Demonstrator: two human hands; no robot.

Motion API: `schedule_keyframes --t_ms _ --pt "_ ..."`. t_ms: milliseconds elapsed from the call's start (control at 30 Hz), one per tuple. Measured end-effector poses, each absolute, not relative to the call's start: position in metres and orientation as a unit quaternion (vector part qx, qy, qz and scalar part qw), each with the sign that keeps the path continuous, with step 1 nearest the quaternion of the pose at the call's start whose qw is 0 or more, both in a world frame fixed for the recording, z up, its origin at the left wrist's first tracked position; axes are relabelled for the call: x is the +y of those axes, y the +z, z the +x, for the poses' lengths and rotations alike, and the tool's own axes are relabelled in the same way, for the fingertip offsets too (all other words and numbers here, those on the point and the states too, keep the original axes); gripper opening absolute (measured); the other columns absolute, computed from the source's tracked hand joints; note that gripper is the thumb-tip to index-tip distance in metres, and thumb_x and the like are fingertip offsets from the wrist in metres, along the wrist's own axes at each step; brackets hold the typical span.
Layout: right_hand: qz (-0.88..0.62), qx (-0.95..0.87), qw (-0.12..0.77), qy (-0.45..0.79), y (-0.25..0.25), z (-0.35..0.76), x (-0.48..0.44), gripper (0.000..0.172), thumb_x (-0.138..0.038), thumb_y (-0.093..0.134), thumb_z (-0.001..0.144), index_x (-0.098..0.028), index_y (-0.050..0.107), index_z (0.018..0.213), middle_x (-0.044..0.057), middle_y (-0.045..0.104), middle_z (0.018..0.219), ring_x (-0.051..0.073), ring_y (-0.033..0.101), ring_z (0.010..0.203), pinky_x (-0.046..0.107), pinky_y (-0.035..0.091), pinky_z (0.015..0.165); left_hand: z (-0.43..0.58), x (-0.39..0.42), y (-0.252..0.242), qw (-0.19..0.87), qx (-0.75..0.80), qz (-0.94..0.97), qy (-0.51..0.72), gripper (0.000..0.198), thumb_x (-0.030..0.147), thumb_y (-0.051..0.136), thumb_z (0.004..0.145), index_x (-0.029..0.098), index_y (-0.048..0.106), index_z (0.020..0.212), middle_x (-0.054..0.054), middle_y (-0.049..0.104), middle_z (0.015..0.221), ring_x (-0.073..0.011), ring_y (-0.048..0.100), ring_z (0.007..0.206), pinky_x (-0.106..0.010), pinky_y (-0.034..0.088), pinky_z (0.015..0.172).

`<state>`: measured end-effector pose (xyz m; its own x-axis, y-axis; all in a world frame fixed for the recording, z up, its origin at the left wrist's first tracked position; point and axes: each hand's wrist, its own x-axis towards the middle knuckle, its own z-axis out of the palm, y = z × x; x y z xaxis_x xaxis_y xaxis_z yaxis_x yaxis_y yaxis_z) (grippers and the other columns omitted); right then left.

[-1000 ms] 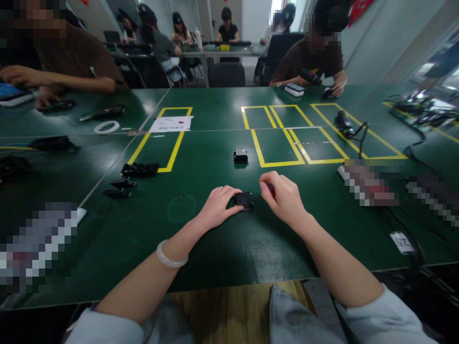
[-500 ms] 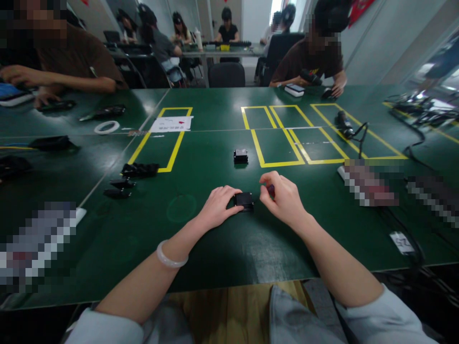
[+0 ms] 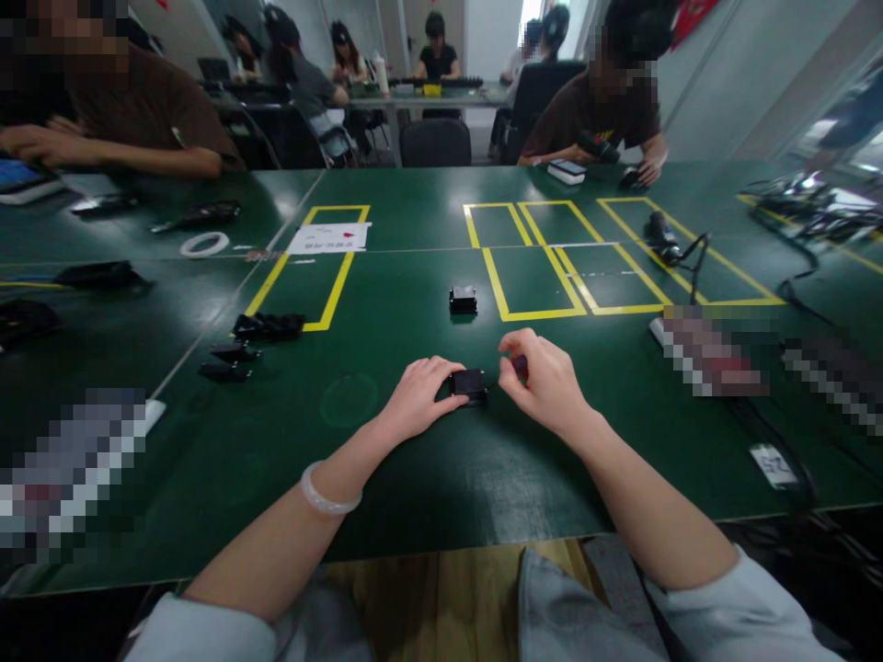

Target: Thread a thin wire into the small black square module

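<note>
My left hand (image 3: 418,395) grips a small black box-shaped part (image 3: 470,382) on the green table, thumb along its near side and fingers at its far left. Metal-coloured bits show at the part's corners. To the right of it, my right hand (image 3: 542,377) is closed, fingers curled and thumb bent in. Between them shows a small dark reddish handle (image 3: 521,366), mostly hidden; what kind of tool it belongs to is unclear. A similar black box-shaped part (image 3: 463,300) stands farther back on the table, apart from both hands.
Yellow tape outlines (image 3: 544,313) mark the table. Several black parts (image 3: 269,326) lie at left, near a white sheet (image 3: 329,237) and a tape roll (image 3: 205,245). Cables (image 3: 800,267) and a black device (image 3: 663,239) are at right. People sit across the table.
My hands and the black part look unmoved. At the far left, a co-worker's hand has lifted off a dark object on the table.
</note>
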<state>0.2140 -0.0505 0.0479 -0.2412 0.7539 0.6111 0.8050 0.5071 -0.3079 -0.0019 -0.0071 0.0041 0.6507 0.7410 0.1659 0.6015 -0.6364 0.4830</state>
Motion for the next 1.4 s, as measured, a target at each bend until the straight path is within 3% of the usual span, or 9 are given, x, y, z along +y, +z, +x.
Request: schedule_keyframes --t_ms 200,433,700,933,1233,1400 --pt "-0.503 -0.782 0.367 -0.029 0.0492 0.2138 -0.0501 0.016 -0.034 0.045 0.094 -0.021 0.053 0.091 0.001 0.062 0.073 0.015 0.054 0.062 0.028 0.040 0.065 -0.0021 -0.0063 0.0024 0.197 0.379 0.887 0.178 0.036 0.045 0.058 0.089 0.023 0.057 0.117 -0.007 0.061 0.114 -0.0253 0.055 0.109 -0.042 0.039 0.098" --pt "-0.496 -0.782 0.376 -0.028 0.0497 0.2139 -0.0505 0.009 -0.020 0.045 0.086 -0.020 0.050 0.093 0.000 0.058 0.069 0.015 0.054 0.061 0.027 0.041 0.064 -0.0027 -0.0060 0.0025 0.199 0.378 0.887 0.177 0.035 0.045 0.058 0.089 0.023 0.057 0.116 -0.006 0.062 0.114 -0.0251 0.055 0.109 -0.041 0.038 0.098" --pt "-0.509 -0.778 0.369 -0.016 0.0496 0.2135 -0.0496 0.015 -0.034 0.044 0.094 -0.021 0.051 0.089 0.002 0.061 0.073 0.015 0.055 0.064 0.028 0.041 0.066 -0.0026 -0.0061 0.0023 0.198 0.378 0.887 0.176 0.035 0.045 0.057 0.090 0.023 0.057 0.117 -0.006 0.061 0.114 -0.0251 0.055 0.109 -0.042 0.038 0.099" --pt "-0.506 -0.779 0.370 -0.005 0.0484 0.2146 -0.0496 0.009 -0.022 0.044 0.089 -0.019 0.051 0.093 0.002 0.060 0.075 0.015 0.056 0.065 0.027 0.042 0.065 -0.0021 -0.0057 0.0023 0.196 0.377 0.888 0.177 0.035 0.046 0.058 0.089 0.022 0.057 0.116 -0.007 0.062 0.113 -0.0253 0.055 0.109 -0.042 0.039 0.098" --pt "-0.513 -0.774 0.371 -0.027 0.0488 0.2148 -0.0499 0.017 -0.035 0.045 0.094 -0.021 0.052 0.087 0.001 0.060 0.071 0.014 0.052 0.061 0.027 0.039 0.064 -0.0033 -0.0055 0.0010 0.189 0.374 0.891 0.176 0.035 0.045 0.056 0.090 0.022 0.056 0.117 -0.006 0.061 0.114 -0.0247 0.055 0.108 -0.041 0.039 0.097" --pt "-0.507 -0.775 0.377 -0.013 0.0493 0.2141 -0.0497 0.014 -0.026 0.040 0.094 -0.021 0.051 0.088 0.001 0.058 0.070 0.013 0.053 0.062 0.026 0.039 0.063 -0.0032 -0.0052 0.0003 0.190 0.374 0.890 0.179 0.035 0.045 0.058 0.090 0.022 0.056 0.117 -0.006 0.061 0.113 -0.0243 0.055 0.108 -0.040 0.038 0.097"
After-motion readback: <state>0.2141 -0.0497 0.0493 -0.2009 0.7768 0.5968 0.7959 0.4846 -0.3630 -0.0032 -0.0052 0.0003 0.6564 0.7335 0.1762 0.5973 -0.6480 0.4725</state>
